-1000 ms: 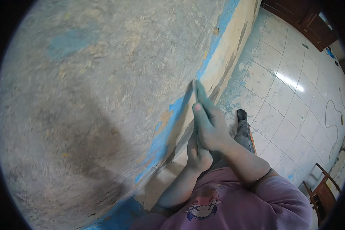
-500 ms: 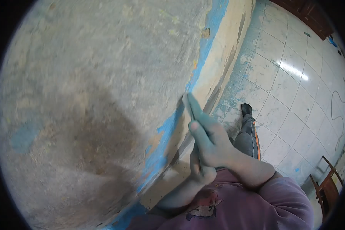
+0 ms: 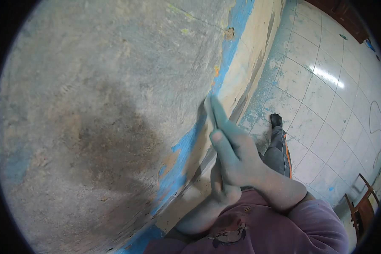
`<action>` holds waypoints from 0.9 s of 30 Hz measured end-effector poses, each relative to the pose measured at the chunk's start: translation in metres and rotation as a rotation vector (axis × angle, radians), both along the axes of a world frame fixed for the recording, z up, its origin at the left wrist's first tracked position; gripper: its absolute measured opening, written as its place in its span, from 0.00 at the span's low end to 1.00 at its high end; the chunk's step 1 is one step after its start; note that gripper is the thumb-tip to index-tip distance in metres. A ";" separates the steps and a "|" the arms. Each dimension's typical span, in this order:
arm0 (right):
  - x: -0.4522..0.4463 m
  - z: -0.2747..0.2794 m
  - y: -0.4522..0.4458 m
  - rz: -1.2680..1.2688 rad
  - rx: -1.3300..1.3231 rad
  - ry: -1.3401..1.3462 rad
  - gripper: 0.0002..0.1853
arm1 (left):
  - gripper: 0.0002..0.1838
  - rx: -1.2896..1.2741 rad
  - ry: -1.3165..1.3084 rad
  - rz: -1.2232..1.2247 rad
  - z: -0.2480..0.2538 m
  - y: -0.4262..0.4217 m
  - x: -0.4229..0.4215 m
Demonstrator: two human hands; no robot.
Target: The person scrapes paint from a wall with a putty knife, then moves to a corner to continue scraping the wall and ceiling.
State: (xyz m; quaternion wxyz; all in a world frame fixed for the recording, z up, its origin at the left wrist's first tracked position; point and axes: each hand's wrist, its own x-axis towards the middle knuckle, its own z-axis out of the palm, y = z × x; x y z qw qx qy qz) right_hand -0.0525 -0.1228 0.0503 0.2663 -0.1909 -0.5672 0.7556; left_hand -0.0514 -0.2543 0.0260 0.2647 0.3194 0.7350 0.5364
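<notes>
My right hand (image 3: 237,154) lies over my left hand, its long fingers pressed together and pointing up along the wall (image 3: 93,76). A thin pale edge shows beside its fingertips; what it is, I cannot make out. Under and behind it is my left hand (image 3: 219,180), with the wrist bent and most fingers hidden. Both hands look dusty and are at the blue paint strip (image 3: 237,25), where rough grey plaster meets a cream band.
Right of the wall runs a tiled floor (image 3: 313,97) with blue-green dust and flakes near the wall base. My foot (image 3: 276,120) in dark covering stands there. A wooden chair (image 3: 364,207) is at lower right, a pale cable (image 3: 371,118) above it, brown wooden furniture (image 3: 347,17) at top right.
Both hands, still together, have slid down along the blue strip and then slightly back up. The camera view has shifted over the wall.
</notes>
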 end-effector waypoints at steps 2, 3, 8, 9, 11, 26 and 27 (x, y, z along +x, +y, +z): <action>0.005 0.000 -0.006 0.023 0.006 -0.003 0.20 | 0.26 0.037 0.069 -0.001 -0.003 0.007 -0.003; 0.006 -0.002 -0.009 0.049 0.003 -0.016 0.20 | 0.26 0.080 0.080 -0.019 -0.017 0.002 -0.005; 0.004 0.000 0.002 0.091 -0.030 -0.022 0.27 | 0.25 0.025 -0.039 0.033 -0.029 -0.024 0.011; 0.008 -0.003 -0.003 0.109 -0.013 -0.030 0.27 | 0.25 -0.042 -0.112 0.060 -0.025 -0.023 0.014; 0.008 -0.004 -0.003 0.113 0.005 -0.035 0.27 | 0.25 -0.011 -0.082 0.051 -0.013 -0.011 0.012; 0.004 -0.002 0.003 0.061 0.016 -0.009 0.28 | 0.23 0.122 0.196 -0.131 -0.013 0.015 -0.002; 0.006 -0.005 0.000 0.104 0.058 -0.026 0.28 | 0.22 -0.056 0.343 -0.074 -0.012 0.022 0.007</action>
